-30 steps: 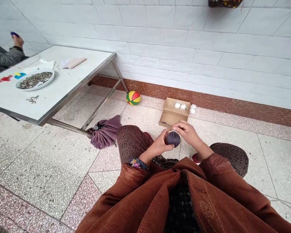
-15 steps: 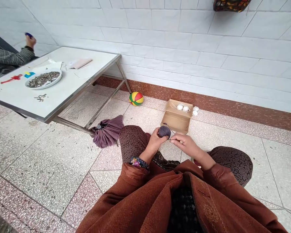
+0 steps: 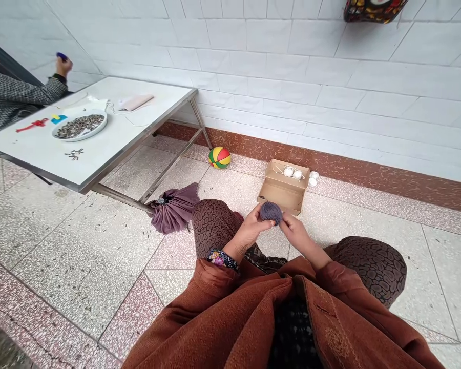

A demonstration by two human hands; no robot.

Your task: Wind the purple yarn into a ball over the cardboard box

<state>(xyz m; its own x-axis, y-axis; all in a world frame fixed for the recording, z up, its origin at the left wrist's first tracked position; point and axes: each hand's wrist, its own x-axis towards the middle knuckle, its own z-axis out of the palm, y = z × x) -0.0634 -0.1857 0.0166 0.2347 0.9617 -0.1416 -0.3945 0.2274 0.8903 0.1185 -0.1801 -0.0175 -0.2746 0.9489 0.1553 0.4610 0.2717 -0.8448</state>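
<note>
A ball of dark purple-grey yarn (image 3: 271,213) is held up over my lap, in front of the open cardboard box. My left hand (image 3: 255,224) is closed round its left side, with the thumb across the lower front. Close against the ball's right side is my right hand (image 3: 294,232), fingers bent together and their tips partly hidden behind the yarn. Whether a loose strand runs between those fingertips cannot be made out.
The cardboard box (image 3: 282,193) holds white yarn balls (image 3: 293,172); more white balls (image 3: 313,178) lie beside it. Left are a striped ball (image 3: 219,158), a purple cloth bag (image 3: 174,209) and a table (image 3: 111,148) with a plate of seeds (image 3: 80,128). Another person's hand (image 3: 63,66) is beyond.
My right hand has moved in from the right of the yarn ball to its side, fingertips now behind it. The strand seen above the ball no longer shows. The view has shifted slightly.
</note>
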